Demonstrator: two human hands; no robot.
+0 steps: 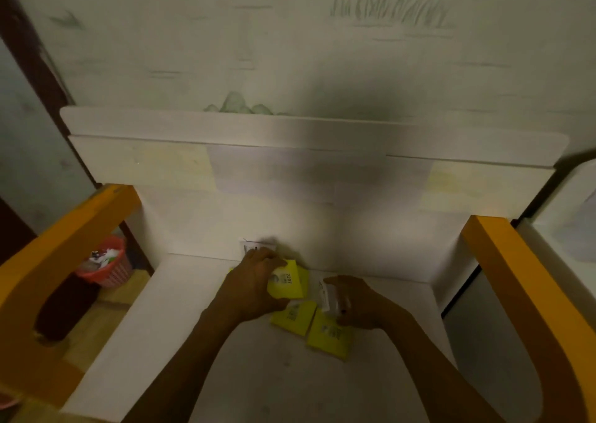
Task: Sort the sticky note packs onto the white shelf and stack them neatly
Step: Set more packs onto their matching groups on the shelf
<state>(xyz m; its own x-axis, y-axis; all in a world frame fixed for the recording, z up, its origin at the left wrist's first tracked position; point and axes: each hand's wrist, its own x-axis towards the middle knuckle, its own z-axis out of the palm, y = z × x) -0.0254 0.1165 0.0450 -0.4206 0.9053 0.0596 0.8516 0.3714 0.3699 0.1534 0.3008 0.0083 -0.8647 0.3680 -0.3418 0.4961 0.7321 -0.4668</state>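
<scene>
I see my left hand point(254, 280) gripping a yellow sticky note pack point(288, 283) labelled "2207" over the white shelf point(200, 309). My right hand point(351, 300) pinches a white-wrapped pack point(327, 296). Two more yellow packs point(295, 316) lie below; their print is unreadable.

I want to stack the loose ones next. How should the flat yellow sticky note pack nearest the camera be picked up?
Pinch the flat yellow sticky note pack across two opposite side edges from above. It lies face-up on the white shelf, and its near and right sides look clear, so probably come from there.
</scene>
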